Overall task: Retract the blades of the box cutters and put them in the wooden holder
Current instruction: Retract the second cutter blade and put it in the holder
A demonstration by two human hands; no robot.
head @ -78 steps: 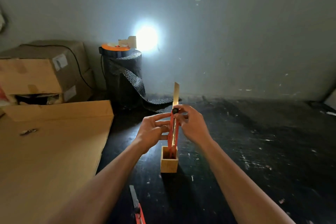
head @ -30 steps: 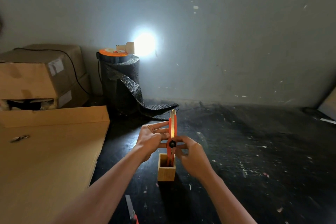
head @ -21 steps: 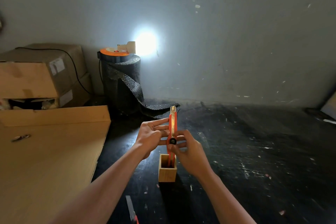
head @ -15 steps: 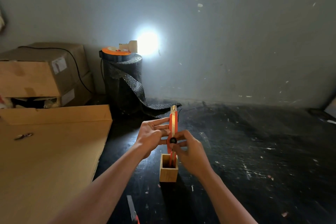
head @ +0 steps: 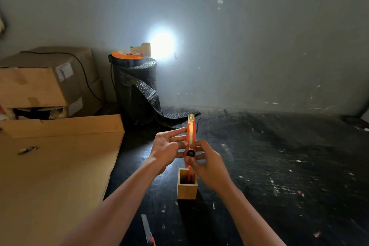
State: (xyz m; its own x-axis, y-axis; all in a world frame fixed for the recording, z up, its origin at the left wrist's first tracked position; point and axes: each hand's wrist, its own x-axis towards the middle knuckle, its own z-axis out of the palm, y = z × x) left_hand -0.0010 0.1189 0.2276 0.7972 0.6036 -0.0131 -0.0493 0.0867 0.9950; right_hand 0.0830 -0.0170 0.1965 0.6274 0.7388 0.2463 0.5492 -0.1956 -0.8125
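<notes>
An orange box cutter stands upright with its lower end inside the small square wooden holder on the dark table. Its blade shows only as a short tip at the top. My left hand steadies the cutter's body from the left, fingers flat against it. My right hand pinches the black slider knob low on the body. A second orange box cutter lies on the table near the bottom edge, its blade sticking out.
A large cardboard sheet covers the table's left side, with a small metal piece on it. Stacked cardboard boxes and a black bubble-wrap roll with a lamp on top stand at the back left, against the wall.
The blade, long above the cutter 2.6 s ago, has slid down into the body as my right hand drew the knob downward. Since then both hands have stayed on the cutter in the holder.
</notes>
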